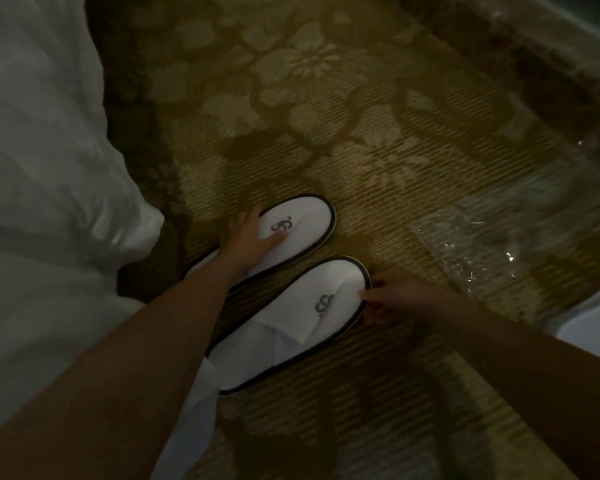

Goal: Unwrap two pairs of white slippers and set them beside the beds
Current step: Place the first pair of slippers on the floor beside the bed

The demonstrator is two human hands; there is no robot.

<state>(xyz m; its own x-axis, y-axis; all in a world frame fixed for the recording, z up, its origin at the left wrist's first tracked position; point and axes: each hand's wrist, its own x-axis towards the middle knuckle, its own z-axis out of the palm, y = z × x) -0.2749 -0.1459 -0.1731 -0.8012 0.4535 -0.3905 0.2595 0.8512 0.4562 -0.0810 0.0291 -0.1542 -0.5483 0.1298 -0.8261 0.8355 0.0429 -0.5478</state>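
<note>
**Slippers lined up at the bedside**

Two white slippers lie side by side on the patterned carpet [326, 109], toes pointing away, just beside the white bed [42, 150]. The left hand [248, 240] rests flat on the far slipper [302, 220], fingers spread loose, likely nudging it straight. The right hand [392, 299] pinches the toe rim of the near slipper [291, 327]. Clear plastic wrap [520, 223] lies crumpled at the right. The room is dim.

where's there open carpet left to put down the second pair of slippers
Open carpet lies beyond the slippers' toes, between the white bedding and the clear plastic wrapper. It is crowded by the bed: the far slipper under the left hand, the near slipper pinched by the right hand.
</note>
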